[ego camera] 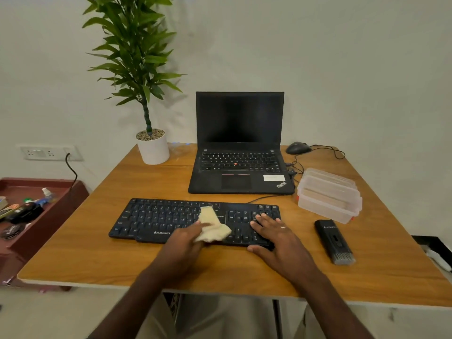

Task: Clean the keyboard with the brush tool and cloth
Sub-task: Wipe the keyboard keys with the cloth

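Laptop (239, 152), containers (329, 194) and brush tool (334, 242) flank the keyboard (156, 220).

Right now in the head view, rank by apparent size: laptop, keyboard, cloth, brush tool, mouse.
1. laptop
2. keyboard
3. brush tool
4. cloth, partly under the left hand, so close to the brush tool
5. mouse, farther away, so its rank is unsure

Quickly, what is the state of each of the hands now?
Left hand: holds the cloth on the keyboard.
Right hand: open, fingers resting flat on the keyboard's right end.
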Action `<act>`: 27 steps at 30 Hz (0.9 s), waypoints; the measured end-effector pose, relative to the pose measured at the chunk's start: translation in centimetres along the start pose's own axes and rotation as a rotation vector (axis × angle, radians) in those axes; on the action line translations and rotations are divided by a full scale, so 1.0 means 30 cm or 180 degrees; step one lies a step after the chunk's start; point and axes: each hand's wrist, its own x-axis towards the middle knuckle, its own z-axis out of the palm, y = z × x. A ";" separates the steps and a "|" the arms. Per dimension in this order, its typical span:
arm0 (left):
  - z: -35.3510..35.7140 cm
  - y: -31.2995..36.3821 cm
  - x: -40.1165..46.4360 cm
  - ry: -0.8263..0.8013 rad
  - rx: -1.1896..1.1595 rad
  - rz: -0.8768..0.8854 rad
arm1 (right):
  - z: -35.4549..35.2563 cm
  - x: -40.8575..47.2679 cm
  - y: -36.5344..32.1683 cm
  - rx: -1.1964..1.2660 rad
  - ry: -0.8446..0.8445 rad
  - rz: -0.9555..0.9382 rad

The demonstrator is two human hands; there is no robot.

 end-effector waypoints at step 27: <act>-0.134 -0.148 -0.053 0.0805 0.1151 -0.1077 | 0.102 0.064 -0.055 -0.0578 0.0464 -0.0692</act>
